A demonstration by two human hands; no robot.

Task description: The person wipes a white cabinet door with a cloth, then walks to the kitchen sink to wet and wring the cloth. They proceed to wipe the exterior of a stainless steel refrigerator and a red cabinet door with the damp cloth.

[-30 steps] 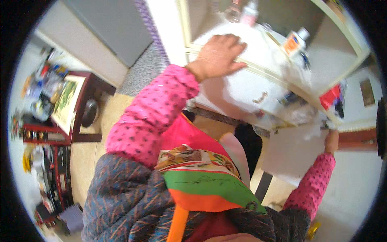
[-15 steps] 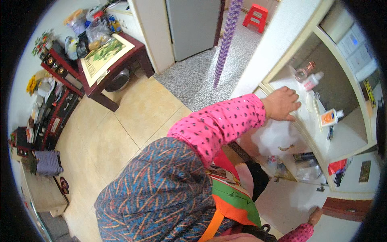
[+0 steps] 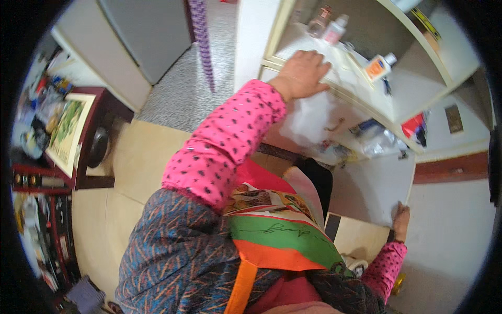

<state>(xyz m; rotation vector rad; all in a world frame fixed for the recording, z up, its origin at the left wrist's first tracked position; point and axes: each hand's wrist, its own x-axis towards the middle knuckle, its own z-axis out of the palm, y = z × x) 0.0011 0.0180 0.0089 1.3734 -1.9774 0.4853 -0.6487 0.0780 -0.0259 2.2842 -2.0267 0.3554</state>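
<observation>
My left hand (image 3: 303, 76) rests at the front edge of a white cabinet shelf (image 3: 353, 86), its fingers stretched out and holding nothing. On that shelf stand a clear glass bottle (image 3: 319, 23), a pink bottle with a white cap (image 3: 335, 30) and an orange-and-white bottle (image 3: 380, 67). Lower down, my right hand (image 3: 401, 220) is at the outer edge of an open white cabinet door (image 3: 366, 188), fingers closed about the edge. The opening above this door shows clear plastic bags (image 3: 384, 142) and a red package (image 3: 413, 125).
A dark red table (image 3: 86, 162) with a landscape picture (image 3: 68, 131) on it stands at the left. A purple woven hanging (image 3: 203, 47) is beside the doorway. My apron (image 3: 282, 235) hangs close to the door. Tiled floor (image 3: 130, 157) lies at my left.
My view has swung to the right and down, so the cabinet sits further left. My left hand stays by the shelf edge. More of my right hand and sleeve shows at the door edge.
</observation>
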